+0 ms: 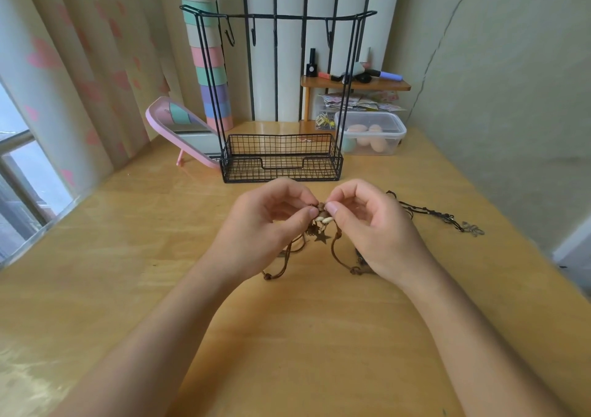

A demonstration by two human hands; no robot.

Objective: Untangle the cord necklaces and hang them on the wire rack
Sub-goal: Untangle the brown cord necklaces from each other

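Note:
A tangle of brown cord necklaces (pixel 322 216) with wooden and pale beads and a star charm hangs between my hands above the wooden table (pixel 128 272). My left hand (pixel 262 228) pinches the beaded knot from the left. From the right, my right hand (pixel 367 228) pinches the same knot. Loose brown cord loops trail down onto the table under both hands. A separate dark cord necklace (pixel 428 212) with a clear flower pendant lies on the table to the right. The black wire rack (pixel 281 97) stands behind, its hooks on the top bar bare.
A pink-framed mirror (pixel 179 128) leans left of the rack. Right of the rack sits a clear plastic box (pixel 371 132) holding makeup sponges. A small wooden shelf (pixel 355 84) with bottles and markers stands at the back. Curtains hang on the left, a wall rises at right.

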